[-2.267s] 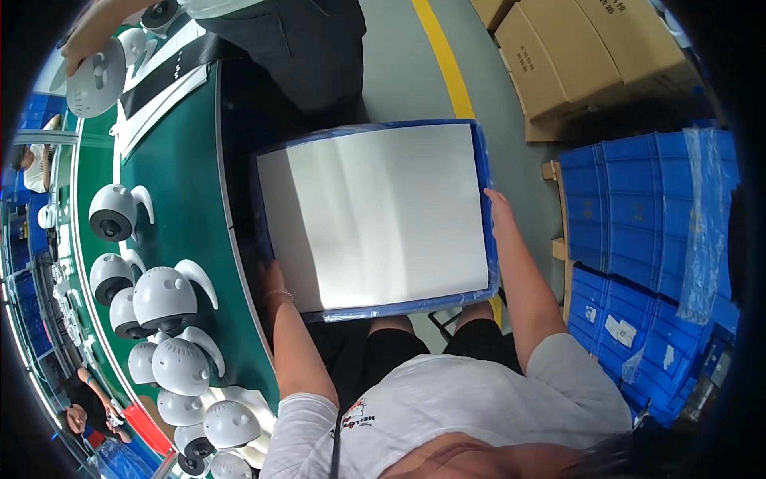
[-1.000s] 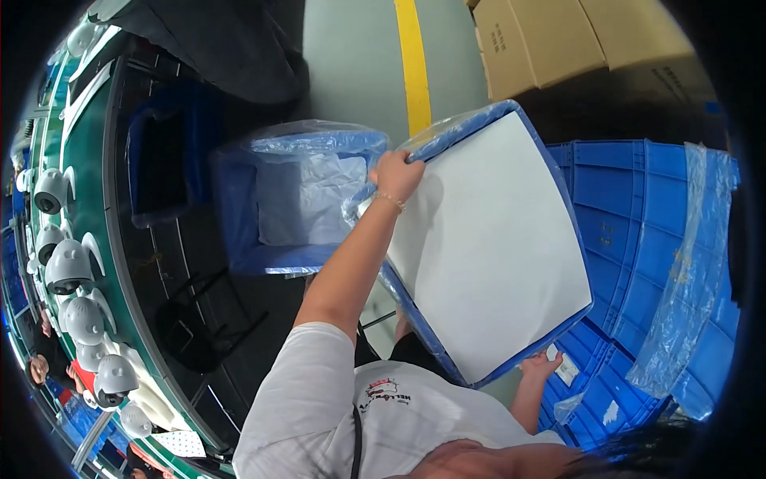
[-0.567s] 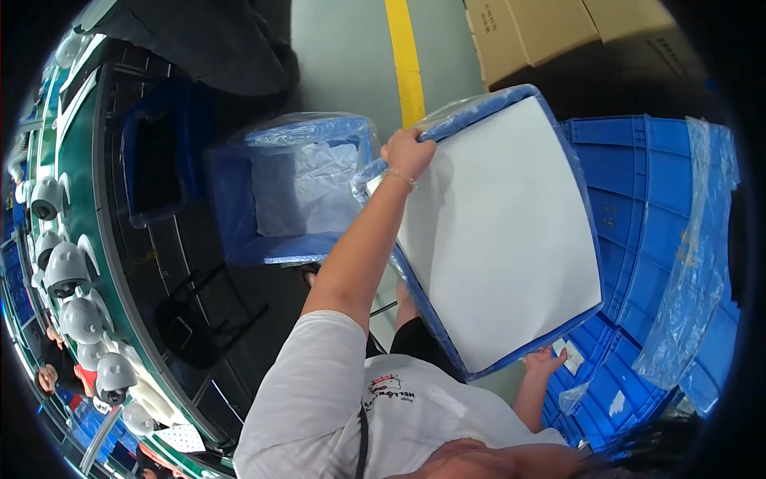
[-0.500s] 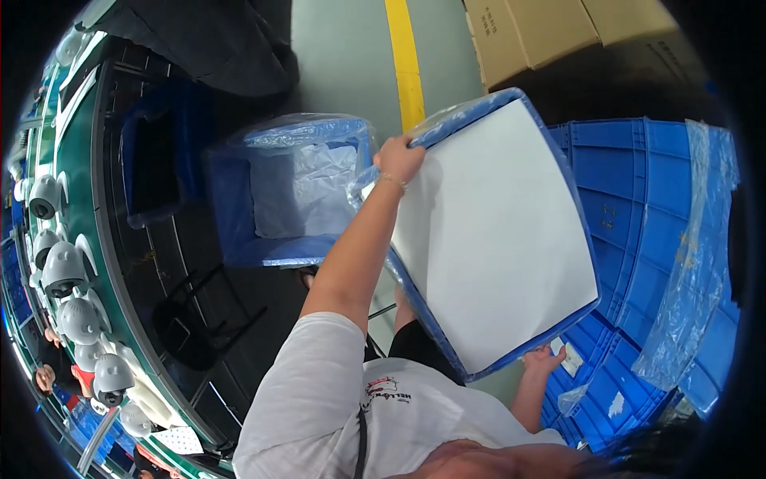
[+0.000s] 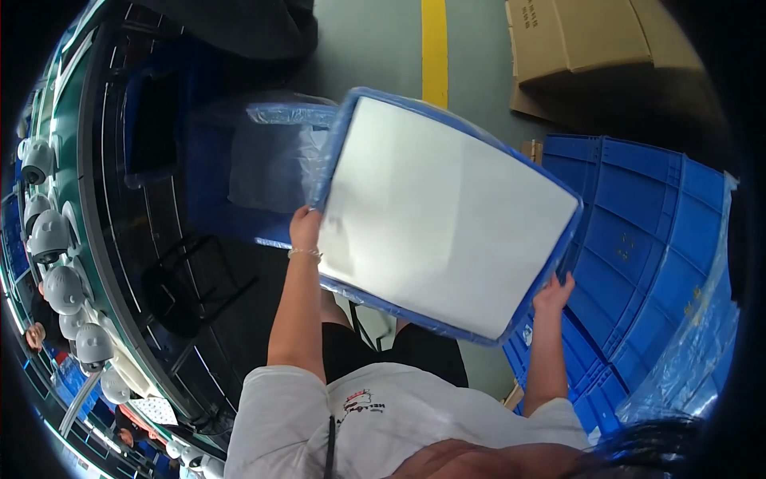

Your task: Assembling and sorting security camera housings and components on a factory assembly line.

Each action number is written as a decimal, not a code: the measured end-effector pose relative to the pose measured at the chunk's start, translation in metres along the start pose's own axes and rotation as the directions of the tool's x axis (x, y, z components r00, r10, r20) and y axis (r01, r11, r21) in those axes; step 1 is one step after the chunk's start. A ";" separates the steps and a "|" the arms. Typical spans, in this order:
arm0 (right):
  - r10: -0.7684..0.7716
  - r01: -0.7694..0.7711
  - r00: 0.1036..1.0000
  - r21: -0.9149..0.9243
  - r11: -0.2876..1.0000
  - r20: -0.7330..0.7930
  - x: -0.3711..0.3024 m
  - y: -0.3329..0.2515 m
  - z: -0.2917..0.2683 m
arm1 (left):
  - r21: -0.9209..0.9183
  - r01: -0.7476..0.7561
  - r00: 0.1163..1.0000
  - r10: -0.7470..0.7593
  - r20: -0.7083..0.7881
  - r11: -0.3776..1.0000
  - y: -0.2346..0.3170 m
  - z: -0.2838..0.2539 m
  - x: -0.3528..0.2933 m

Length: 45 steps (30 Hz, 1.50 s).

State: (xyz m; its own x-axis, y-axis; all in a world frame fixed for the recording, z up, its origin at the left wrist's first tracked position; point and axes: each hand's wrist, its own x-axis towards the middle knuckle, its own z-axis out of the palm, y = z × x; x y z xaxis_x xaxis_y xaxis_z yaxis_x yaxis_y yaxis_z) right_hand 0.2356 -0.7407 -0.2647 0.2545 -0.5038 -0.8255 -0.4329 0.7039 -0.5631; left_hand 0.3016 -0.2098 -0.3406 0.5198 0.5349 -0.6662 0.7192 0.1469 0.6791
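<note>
A blue plastic crate (image 5: 399, 308), wrapped at its rim in clear film, is held up in front of me. A white sheet (image 5: 447, 215) covers its top, so its contents are hidden. My left hand (image 5: 306, 230) grips the crate's left edge. At the lower right corner my right hand (image 5: 552, 295) holds the edge, some fingers sticking out and the rest hidden. Partly under the raised crate, to the left, stands another blue crate (image 5: 291, 115) lined with clear film, with crumpled pale lining inside.
Stacked blue crates (image 5: 630, 215) stand close on my right, with loose film. Cardboard boxes (image 5: 586, 36) lie at the far right. A yellow floor line (image 5: 435, 52) runs ahead. On the left are a green-edged bench with white dome cameras (image 5: 49, 235) and a black stool (image 5: 177, 303).
The held crate has turned and shifted left, now partly over the lower crate. My left hand has moved left and nearer to me; my right hand has risen along with the crate.
</note>
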 end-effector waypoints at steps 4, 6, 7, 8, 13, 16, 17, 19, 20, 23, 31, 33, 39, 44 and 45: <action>0.035 -0.018 0.987 -0.114 0.993 0.155 0.063 -0.004 0.081 | -0.089 0.077 0.995 -0.082 -0.057 0.993 -0.005 -0.014 -0.006; 0.078 -0.045 0.976 -0.162 0.986 0.205 0.103 -0.011 0.088 | -0.141 0.116 0.993 -0.117 0.004 0.983 -0.007 -0.006 0.001; 0.105 -0.064 0.967 -0.176 0.982 0.234 0.128 -0.017 0.082 | -0.133 0.133 0.991 -0.129 0.042 0.982 -0.005 0.005 0.006; 0.076 -0.041 0.972 -0.155 0.987 0.223 0.139 -0.015 0.092 | -0.100 0.098 0.995 -0.098 0.003 0.990 -0.007 0.012 0.016; -0.006 0.020 0.996 -0.154 0.988 0.093 0.181 -0.005 0.137 | 0.119 -0.007 0.999 0.003 0.032 0.993 -0.001 0.059 0.072; -0.066 0.069 0.997 -0.123 0.990 0.028 0.216 0.009 0.146 | 0.253 -0.048 0.987 0.008 0.159 0.966 -0.002 0.087 0.099; -0.107 0.105 0.994 -0.101 0.989 -0.020 0.227 0.010 0.147 | 0.273 -0.036 0.980 -0.020 0.199 0.961 0.001 0.100 0.104; -0.097 0.095 0.995 -0.104 0.990 -0.015 0.239 0.018 0.154 | 0.274 -0.061 0.978 0.003 0.209 0.960 -0.007 0.107 0.125; -0.096 0.096 0.995 -0.106 0.990 0.000 0.243 0.022 0.158 | 0.262 -0.093 0.975 0.034 0.222 0.961 -0.012 0.108 0.131; -0.096 0.092 0.995 -0.114 0.989 -0.027 0.250 0.020 0.167 | 0.264 -0.067 0.989 0.030 0.142 0.962 -0.016 0.122 0.132; -0.547 0.381 0.819 -0.879 0.287 0.176 0.247 0.043 0.161 | 0.594 -0.346 0.937 0.299 0.180 0.727 -0.027 0.096 0.103; -0.615 0.652 0.627 -0.754 0.081 0.477 0.221 0.083 0.163 | 0.539 -0.444 0.894 0.395 0.212 0.716 -0.036 0.066 0.079; 0.610 0.559 0.370 -0.692 0.456 0.701 -0.031 0.299 0.247 | 0.197 -0.027 0.956 0.083 -0.280 0.980 -0.098 -0.123 0.073; 0.405 0.469 0.743 -0.846 0.253 0.533 -0.052 0.459 0.288 | 0.072 0.298 0.910 -0.261 -0.322 0.952 -0.147 -0.243 0.100; 0.280 0.510 0.767 -0.814 0.278 0.577 -0.046 0.479 0.293 | 0.089 0.315 0.913 -0.276 -0.301 0.945 -0.150 -0.262 0.101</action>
State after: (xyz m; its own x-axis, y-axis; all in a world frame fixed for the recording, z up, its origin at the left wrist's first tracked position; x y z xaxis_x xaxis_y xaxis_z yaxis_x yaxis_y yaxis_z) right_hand 0.2696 -0.2333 -0.5079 0.5729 0.0993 -0.8136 -0.6944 -0.4685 -0.5461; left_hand 0.1253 0.0400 -0.4287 0.1370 0.6979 -0.7030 0.8846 0.2332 0.4039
